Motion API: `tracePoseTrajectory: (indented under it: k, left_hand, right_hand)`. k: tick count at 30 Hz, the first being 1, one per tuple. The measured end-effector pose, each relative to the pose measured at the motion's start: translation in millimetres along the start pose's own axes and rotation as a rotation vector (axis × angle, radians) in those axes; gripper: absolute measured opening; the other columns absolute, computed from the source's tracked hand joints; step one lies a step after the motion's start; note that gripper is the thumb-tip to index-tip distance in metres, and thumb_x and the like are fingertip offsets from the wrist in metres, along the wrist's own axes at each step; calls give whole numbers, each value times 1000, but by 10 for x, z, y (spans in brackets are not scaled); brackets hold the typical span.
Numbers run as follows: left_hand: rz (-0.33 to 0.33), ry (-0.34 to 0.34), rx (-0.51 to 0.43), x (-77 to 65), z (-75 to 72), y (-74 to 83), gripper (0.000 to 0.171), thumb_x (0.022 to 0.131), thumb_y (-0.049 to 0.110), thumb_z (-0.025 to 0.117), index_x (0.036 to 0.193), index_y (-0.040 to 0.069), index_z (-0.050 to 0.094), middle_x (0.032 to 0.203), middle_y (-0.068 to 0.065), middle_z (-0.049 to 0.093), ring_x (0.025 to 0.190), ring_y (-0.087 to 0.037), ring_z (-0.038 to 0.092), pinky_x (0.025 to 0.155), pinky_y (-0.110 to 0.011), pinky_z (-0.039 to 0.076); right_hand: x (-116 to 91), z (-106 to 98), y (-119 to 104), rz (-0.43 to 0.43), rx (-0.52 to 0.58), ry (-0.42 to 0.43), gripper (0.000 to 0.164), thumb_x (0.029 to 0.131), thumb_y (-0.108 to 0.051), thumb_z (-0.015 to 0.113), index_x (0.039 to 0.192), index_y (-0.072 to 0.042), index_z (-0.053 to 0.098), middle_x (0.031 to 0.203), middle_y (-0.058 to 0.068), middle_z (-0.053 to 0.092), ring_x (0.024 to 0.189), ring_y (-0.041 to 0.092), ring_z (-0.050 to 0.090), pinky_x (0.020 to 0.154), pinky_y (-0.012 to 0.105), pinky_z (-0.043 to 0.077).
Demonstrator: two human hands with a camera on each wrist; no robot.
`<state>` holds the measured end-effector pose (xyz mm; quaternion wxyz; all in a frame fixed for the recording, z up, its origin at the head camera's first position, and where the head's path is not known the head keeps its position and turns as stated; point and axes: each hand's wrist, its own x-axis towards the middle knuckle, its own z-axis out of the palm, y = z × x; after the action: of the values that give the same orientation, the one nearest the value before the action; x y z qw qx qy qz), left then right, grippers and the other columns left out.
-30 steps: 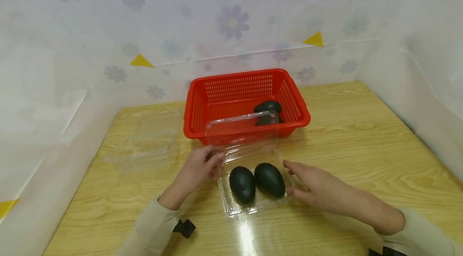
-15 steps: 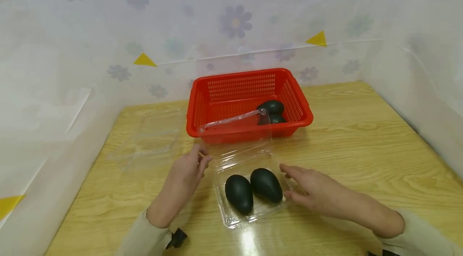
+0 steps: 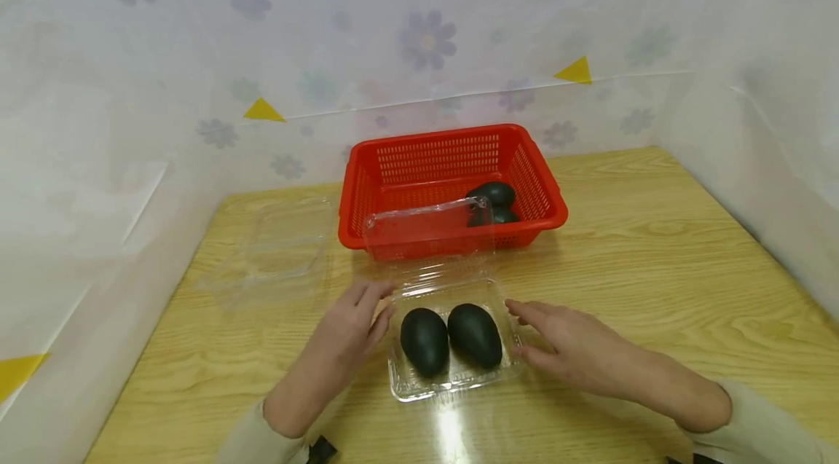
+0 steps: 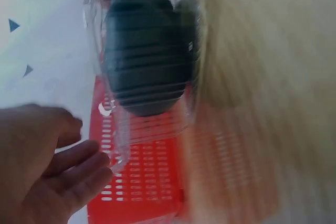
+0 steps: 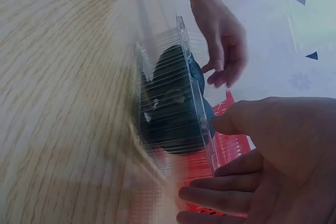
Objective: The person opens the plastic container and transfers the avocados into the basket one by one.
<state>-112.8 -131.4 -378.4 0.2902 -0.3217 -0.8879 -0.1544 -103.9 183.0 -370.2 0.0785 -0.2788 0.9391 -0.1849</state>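
Note:
A clear plastic clamshell container [image 3: 401,385] lies on the table with its lid [image 3: 429,231] standing raised at the back. In its base two dark green avocados [image 3: 424,341] sit side by side. My left hand [image 3: 344,336] is at the container's left edge, fingers extended toward the rim. On the opposite side my right hand [image 3: 570,344] has thumb and fingers spread along the right rim. The right wrist view shows those fingers [image 5: 226,200] straight, right at the container's edge. The left wrist view has the left hand [image 4: 58,166] with relaxed fingers beside the clear plastic.
Behind the container stands a red plastic basket [image 3: 357,180] with two more dark avocados [image 3: 494,194] at its right side, partly seen through the lid. Another clear open container [image 3: 282,253] lies at the left on the wooden table [image 3: 655,253]. Floral sheeting [image 3: 367,34] surrounds the table.
The container has shifted a little left with the avocados in it and turned straighter. My left hand drew back from its left edge, then came in again. The right hand stays at the right rim.

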Motion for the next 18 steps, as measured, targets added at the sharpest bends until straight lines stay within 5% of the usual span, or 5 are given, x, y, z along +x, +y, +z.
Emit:
tracePoseTrajectory:
  k: [3, 5, 11, 18]
  left_hand:
    - [128, -107, 10, -68, 61, 27, 45, 80, 20, 65, 118, 1, 54, 116, -12, 56, 106, -23, 55, 88, -33, 47]
    - [155, -190, 34, -110, 83, 48, 52, 84, 32, 60, 125, 0, 49, 128, -14, 50, 117, -25, 48, 95, -38, 43]
    - [58, -407, 66, -176, 57, 131, 83, 80, 66, 41, 140, 10, 29, 148, -7, 24, 134, -24, 26, 107, -41, 28]
    - [18, -464, 99, -165, 15, 200, 108, 65, 83, 37, 143, 12, 19, 150, -6, 18, 136, -22, 20, 109, -41, 24]
  right_hand:
    - [13, -7, 1, -19, -47, 64, 56, 84, -37, 58, 131, -10, 45, 120, 4, 58, 105, 18, 58, 85, 38, 49]
    - [26, -10, 0, -42, -88, 120, 53, 83, -36, 59, 129, -11, 47, 119, 5, 58, 104, 20, 59, 82, 39, 50]
    - [109, -14, -34, -150, -213, 315, 50, 78, -33, 65, 122, -11, 53, 113, 2, 58, 99, 18, 59, 76, 36, 52]
    - [262, -27, -188, -255, -238, 316, 43, 76, -37, 67, 111, -14, 60, 106, -1, 59, 96, 14, 57, 77, 31, 52]
